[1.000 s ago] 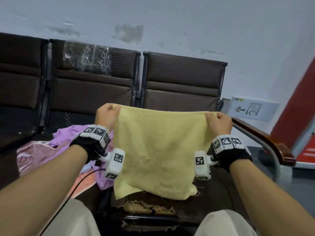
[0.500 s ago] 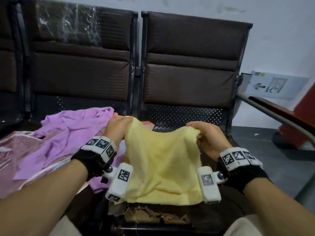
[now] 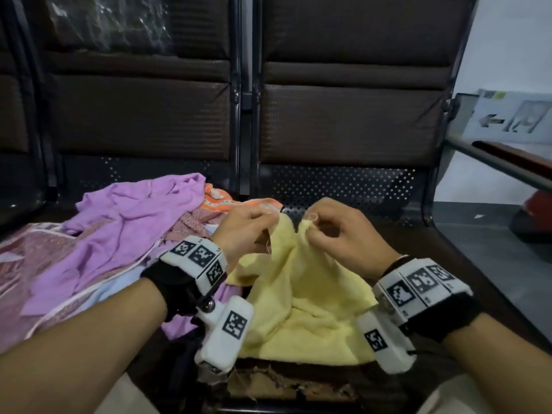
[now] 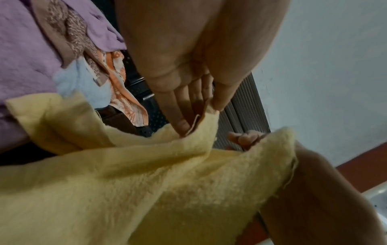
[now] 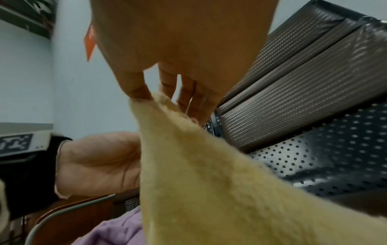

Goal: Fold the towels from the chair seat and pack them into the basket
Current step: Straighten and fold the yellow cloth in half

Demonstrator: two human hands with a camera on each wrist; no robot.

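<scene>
Both hands, left hand and right hand, pinch top corners of the yellow towel at centre frame; its lower part rests on the chair seat. Such light fingertip pinches could slip, letting the fold sag crooked.

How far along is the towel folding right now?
Nothing looks finished; no basket is in view. In hand: left hand and right hand each pinch a corner of the yellow towel, close together. Left: the purple towel and other cloths lie unfolded.
</scene>
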